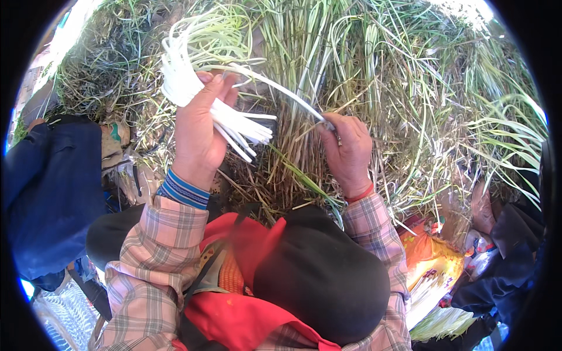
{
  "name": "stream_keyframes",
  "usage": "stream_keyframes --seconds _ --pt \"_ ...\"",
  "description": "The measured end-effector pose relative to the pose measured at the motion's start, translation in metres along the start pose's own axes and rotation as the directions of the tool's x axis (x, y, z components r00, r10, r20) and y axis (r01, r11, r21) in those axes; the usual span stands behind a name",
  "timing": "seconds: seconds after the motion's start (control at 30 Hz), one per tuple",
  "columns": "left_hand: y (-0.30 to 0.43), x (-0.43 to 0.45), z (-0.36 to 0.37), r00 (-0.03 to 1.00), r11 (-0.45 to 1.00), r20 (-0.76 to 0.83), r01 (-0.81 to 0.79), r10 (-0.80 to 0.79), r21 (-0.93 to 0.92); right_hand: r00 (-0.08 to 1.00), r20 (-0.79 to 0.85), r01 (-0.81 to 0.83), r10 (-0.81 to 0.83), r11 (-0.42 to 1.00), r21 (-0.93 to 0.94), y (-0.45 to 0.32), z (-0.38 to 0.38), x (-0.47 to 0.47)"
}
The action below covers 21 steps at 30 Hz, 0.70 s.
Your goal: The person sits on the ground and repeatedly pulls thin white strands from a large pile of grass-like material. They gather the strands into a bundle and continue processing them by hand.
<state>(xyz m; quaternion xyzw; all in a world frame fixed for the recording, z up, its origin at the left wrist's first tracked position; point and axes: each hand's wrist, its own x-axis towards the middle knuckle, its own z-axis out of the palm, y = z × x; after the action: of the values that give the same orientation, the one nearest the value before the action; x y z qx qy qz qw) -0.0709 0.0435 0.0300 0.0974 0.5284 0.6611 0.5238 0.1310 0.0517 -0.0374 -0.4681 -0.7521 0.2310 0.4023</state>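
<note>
My left hand (204,118) is closed around a bundle of peeled white stalks (241,125) with pale yellow-green leaves that curl over at the top. The stalks look like garlic chives or a similar vegetable. One longer white stalk (281,87) arches from beside the bundle to my right hand (347,140), whose thumb and fingers pinch its root end. Something small and dark shows at those fingertips; I cannot tell what it is. Below both hands lies a thick spread of unpeeled green stalks (303,57) with brown, dry bases.
Dry trimmings (145,109) surround the green stalks. A person in dark blue clothing (57,188) sits at the left. At the right are another person's dark clothing (496,281), an orange printed bag (432,259) and a bundle of white stalks (426,294). My knees are close below my hands.
</note>
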Motion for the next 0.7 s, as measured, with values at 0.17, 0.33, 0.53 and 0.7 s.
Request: stream_keyframes --seconds 0.17,0.33,0.53,0.7 --pt "-0.025 -0.031 0.004 0.991 0.977 -0.132 0.023 0.006 0.214 0.998 0.042 -0.039 0.042 0.997 -0.071 0.001 -0.015 0.002" --pt "-0.058 -0.052 0.01 0.972 0.973 0.235 -0.035 -0.02 0.226 0.983 0.161 0.089 -0.091 0.996 0.018 -0.021 -0.006 0.007" --pt "-0.049 -0.031 0.017 0.987 0.998 0.146 0.057 -0.061 0.031 0.872 0.068 -0.394 0.485 0.611 0.687 0.001 -0.014 -0.011" --pt "-0.022 0.0 -0.006 0.99 0.997 -0.122 0.067 -0.071 -0.037 0.579 0.004 -0.019 0.815 0.008 1.0 0.094 -0.087 -0.06"
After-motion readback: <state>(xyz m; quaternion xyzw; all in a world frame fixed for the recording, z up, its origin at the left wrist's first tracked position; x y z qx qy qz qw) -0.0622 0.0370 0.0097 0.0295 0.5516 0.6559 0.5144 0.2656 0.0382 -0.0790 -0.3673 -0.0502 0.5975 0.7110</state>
